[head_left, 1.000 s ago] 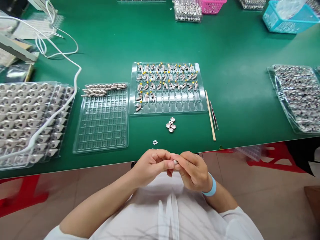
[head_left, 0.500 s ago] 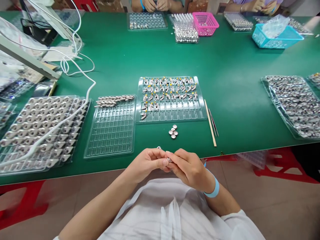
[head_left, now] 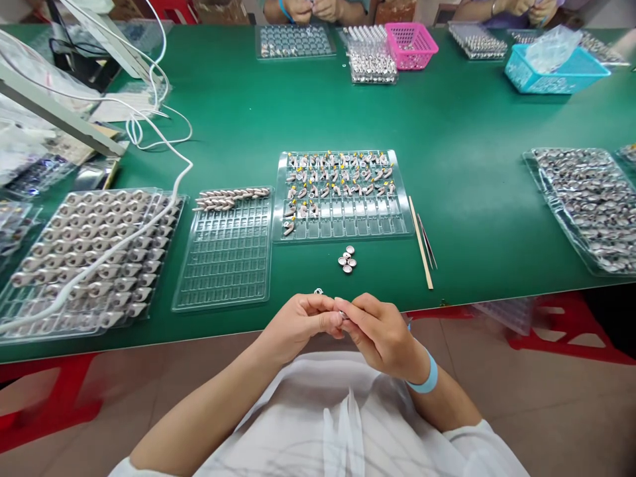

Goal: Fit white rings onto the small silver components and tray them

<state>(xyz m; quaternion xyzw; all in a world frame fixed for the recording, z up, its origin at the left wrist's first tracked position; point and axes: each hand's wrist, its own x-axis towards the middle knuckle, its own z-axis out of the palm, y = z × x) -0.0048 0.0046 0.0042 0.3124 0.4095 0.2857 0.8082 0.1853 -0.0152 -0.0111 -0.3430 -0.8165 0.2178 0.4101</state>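
Observation:
My left hand [head_left: 308, 322] and my right hand [head_left: 380, 331] meet at the table's front edge, their fingertips pinched on one small silvery metal part [head_left: 343, 315] that is mostly hidden. Just beyond my left fingers lies a small ring-like part [head_left: 318, 291]. Several round metal caps [head_left: 348, 261] form a loose cluster on the green tabletop. Behind them sits a clear tray [head_left: 348, 228], its upper rows filled with small curved parts with yellow bits. To its left, another clear tray [head_left: 223, 265] carries several slim metal pieces [head_left: 231, 197] along its back edge.
A wooden stick [head_left: 420, 245] and tweezers [head_left: 428, 242] lie right of the tray. Trays of metal parts [head_left: 99, 245] stand at the left, crossed by a white cable [head_left: 169, 189]. Another filled tray [head_left: 591, 205] is at right. Across the table are a pink basket [head_left: 411, 46], a blue basket [head_left: 556, 76] and co-workers' hands.
The view has shifted slightly, so the table items sit a little to the right. Both hands keep their pinch on the small part, with only slight finger movement.

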